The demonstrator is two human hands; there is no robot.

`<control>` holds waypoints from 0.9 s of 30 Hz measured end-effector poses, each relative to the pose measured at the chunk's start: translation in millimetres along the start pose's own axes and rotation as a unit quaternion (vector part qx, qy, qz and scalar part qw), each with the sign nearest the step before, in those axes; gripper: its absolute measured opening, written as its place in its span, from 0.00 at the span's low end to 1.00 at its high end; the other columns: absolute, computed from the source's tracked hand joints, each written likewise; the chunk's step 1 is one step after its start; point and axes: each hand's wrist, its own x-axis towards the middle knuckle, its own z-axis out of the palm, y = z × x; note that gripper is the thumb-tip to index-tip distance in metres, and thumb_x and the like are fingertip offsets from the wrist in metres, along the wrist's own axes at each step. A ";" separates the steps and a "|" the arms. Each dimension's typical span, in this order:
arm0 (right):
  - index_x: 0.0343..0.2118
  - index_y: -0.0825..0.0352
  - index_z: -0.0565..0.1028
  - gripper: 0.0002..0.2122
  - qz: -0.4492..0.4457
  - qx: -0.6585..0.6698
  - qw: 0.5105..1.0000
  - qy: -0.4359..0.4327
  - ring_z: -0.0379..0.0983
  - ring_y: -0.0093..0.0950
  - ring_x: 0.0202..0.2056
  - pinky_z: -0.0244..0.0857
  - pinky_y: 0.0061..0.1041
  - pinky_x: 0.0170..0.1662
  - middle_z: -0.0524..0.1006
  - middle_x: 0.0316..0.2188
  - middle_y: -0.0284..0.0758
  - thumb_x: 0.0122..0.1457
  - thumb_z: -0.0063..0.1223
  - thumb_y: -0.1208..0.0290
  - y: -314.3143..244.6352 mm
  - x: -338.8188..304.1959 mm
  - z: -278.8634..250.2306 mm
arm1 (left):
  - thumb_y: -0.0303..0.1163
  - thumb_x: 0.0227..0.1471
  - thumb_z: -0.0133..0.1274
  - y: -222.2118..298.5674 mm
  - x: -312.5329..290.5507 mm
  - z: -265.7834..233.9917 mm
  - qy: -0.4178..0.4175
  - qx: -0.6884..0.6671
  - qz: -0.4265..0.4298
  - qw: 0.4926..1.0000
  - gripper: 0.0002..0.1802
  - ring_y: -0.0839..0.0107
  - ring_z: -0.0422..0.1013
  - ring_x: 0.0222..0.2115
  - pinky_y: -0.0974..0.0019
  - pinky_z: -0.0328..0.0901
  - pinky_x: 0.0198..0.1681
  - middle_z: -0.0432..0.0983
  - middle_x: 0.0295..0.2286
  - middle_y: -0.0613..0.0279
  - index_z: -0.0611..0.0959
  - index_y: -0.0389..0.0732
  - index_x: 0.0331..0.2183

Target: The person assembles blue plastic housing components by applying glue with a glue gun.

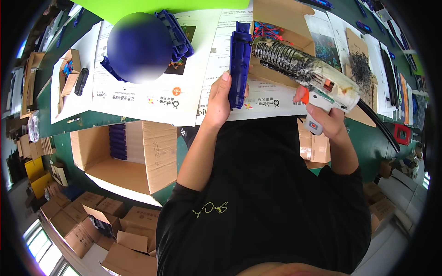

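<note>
My left hand (218, 99) grips a long, dark blue plastic shell (239, 69) near its lower end, holding it upright over the table. In my right hand (327, 120) is a white glue gun (338, 87) with an orange trigger. Its coil-wrapped, black-smeared barrel points left, toward the upper part of the shell. From the gun's rear a black rod or cable (380, 124) slants down to the right. Beyond the barrel, an open cardboard box (283, 11) contains red and blue wired parts (268, 31).
More blue shells (177, 37) lie at the upper left, partly hidden by a blurred round patch. White printed sheets (198, 87) cover the green table. A large open carton (159, 156) with blue parts stands below left. Black-stained cardboard (363, 64) lies at the right.
</note>
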 end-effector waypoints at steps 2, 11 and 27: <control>0.47 0.73 0.63 0.20 0.021 -0.015 1.000 -0.006 0.66 0.30 0.40 0.60 0.31 0.47 0.69 0.36 0.40 0.49 0.45 0.77 2.8 -1.2 -1.7 | 0.54 0.62 0.27 -0.7 -0.3 -0.7 0.002 -0.012 -0.001 1.000 0.34 0.79 0.64 0.23 0.75 0.60 0.28 0.70 0.21 0.66 0.73 0.33 0.48; 0.39 0.69 0.71 0.11 0.035 -0.017 0.999 -0.023 0.66 0.16 0.28 0.61 0.17 0.29 0.72 0.29 0.29 0.50 0.48 0.80 -4.7 -16.3 3.7 | 0.52 0.62 0.28 -10.0 -0.2 -6.5 0.027 -0.028 -0.014 0.999 0.33 0.78 0.64 0.23 0.74 0.60 0.28 0.70 0.21 0.64 0.73 0.33 0.47; 0.42 0.73 0.71 0.14 -0.034 -0.098 0.994 0.030 0.73 0.23 0.34 0.68 0.23 0.39 0.76 0.33 0.35 0.50 0.50 0.80 2.8 -21.1 -0.9 | 0.52 0.62 0.27 -7.2 -1.4 -0.2 0.042 0.028 0.005 0.999 0.32 0.76 0.64 0.20 0.73 0.60 0.24 0.71 0.21 0.61 0.75 0.33 0.35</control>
